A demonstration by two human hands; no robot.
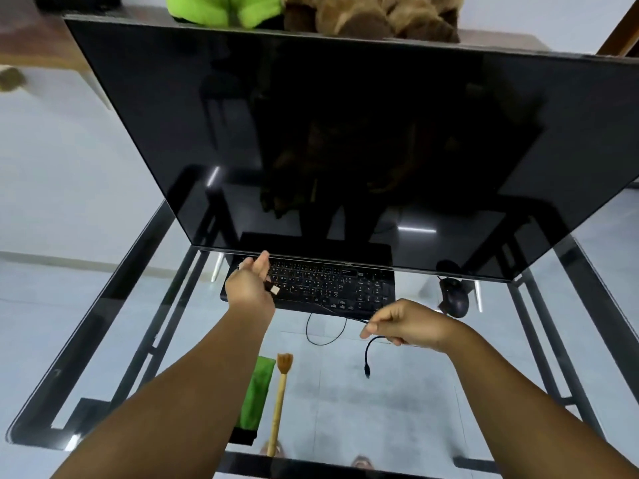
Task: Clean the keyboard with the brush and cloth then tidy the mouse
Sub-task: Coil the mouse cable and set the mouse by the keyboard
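A black keyboard [332, 288] lies on the glass desk under the monitor's lower edge. My left hand [250, 281] hovers over its left end and holds a USB plug [274, 289] between its fingers. My right hand [404, 323] pinches a thin black cable [371, 344] near the keyboard's front right corner; the cable's free end hangs down with a small connector [367, 369]. A black mouse [454, 297] sits to the right of the keyboard. A folded green cloth [257, 392] and a wooden-handled brush [280, 395] lie side by side near the desk's front edge.
A large dark monitor [345, 140] leans over the back of the glass desk [380, 409]. A loop of black cable [325, 331] lies in front of the keyboard. Plush toys, green [221, 8] and brown [373, 15], sit behind the monitor. The desk's black frame [114, 295] shows through the glass.
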